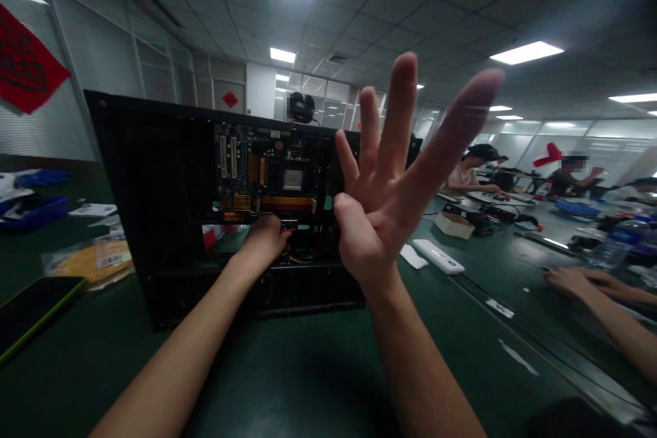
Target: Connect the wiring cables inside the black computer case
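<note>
A black open computer case [169,150] stands upright on the green table, its inside facing me. Mounted in it is a motherboard [277,157] with orange and white slots and a square silver processor area. My left hand [264,244] reaches into the case at the board's lower edge, fingers curled in. A thin red piece [290,230] shows by its fingertips; what the fingers hold is partly hidden. My right hand [377,205] is raised in front of the case's right side, palm towards me, fingers spread and thumb bent inward. Nothing shows in it.
To the left lie a phone [38,311] with a green edge, a yellowish plastic-wrapped packet [97,260] and a blue tray [35,212]. On the right are a white power bank [438,256], a small box [454,224], cables and a co-worker's hands [575,280]. Other people sit farther back.
</note>
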A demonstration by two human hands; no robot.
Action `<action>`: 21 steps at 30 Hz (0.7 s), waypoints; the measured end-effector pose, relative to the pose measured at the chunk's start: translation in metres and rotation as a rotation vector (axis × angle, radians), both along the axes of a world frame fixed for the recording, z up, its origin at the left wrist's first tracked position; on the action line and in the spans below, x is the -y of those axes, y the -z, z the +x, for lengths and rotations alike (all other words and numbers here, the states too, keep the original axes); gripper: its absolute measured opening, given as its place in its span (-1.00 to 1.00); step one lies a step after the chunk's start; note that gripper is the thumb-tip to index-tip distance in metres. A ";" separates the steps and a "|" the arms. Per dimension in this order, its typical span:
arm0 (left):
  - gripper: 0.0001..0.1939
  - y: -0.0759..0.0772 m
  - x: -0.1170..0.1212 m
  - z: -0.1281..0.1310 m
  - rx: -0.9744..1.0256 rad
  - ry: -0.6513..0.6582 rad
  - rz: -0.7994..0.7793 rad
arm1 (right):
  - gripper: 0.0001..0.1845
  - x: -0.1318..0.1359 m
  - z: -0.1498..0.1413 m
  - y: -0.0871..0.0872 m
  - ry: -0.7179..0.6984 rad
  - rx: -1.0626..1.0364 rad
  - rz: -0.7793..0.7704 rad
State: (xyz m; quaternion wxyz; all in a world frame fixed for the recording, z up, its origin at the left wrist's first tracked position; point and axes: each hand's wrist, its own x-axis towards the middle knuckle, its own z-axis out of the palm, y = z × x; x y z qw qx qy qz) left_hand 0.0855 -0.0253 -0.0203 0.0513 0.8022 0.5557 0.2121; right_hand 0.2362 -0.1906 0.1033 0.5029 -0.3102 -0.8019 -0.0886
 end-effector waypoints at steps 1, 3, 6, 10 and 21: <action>-0.70 0.001 -0.001 0.000 -0.013 -0.001 0.017 | 0.26 -0.008 0.006 0.001 0.020 0.063 -0.025; -0.70 0.002 -0.002 0.000 -0.027 0.001 0.046 | 0.24 -0.024 0.013 0.006 0.048 0.138 -0.011; -0.70 0.001 -0.001 0.000 -0.018 0.004 0.047 | 0.17 -0.038 0.002 0.019 0.112 0.139 0.090; -0.71 -0.004 0.003 0.001 -0.005 0.023 0.032 | 0.07 -0.044 -0.029 0.033 0.218 -0.006 0.129; -0.70 -0.005 0.005 0.000 -0.015 0.015 0.016 | -0.03 -0.056 -0.037 0.044 0.285 -0.071 0.169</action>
